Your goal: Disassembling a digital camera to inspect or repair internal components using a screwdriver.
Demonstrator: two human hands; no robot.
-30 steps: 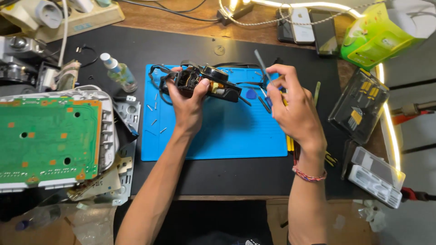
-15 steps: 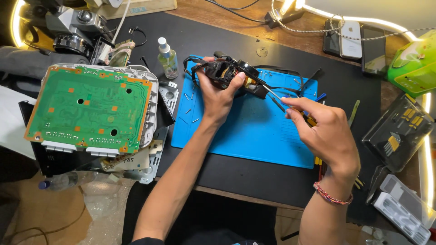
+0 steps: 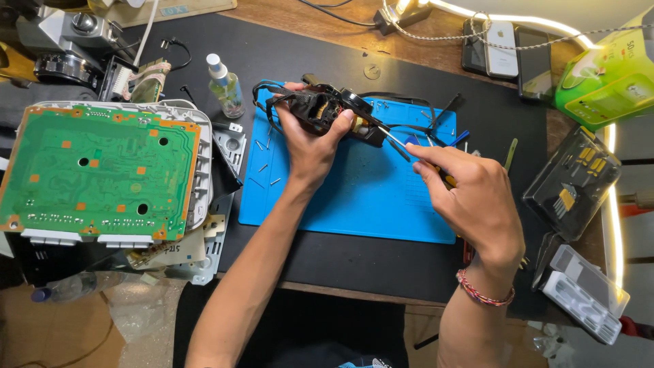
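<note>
Black plastic and loose wires made up the small opened device [image 3: 325, 109], which the left hand [image 3: 310, 146] clasped above the far edge of the blue silicone work mat [image 3: 354, 197] on the dark surface [image 3: 340, 255]. The right hand [image 3: 470, 201], nearer and to the right, pinched a thin screwdriver [image 3: 395, 142]. Its shaft slanted far-left, tip meeting the device's right end.

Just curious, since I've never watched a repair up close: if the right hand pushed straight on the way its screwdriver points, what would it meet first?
Most likely the black device held by the left hand; the right hand aims its screwdriver up-left, tip at the device's right end, though depth is unclear.
</note>
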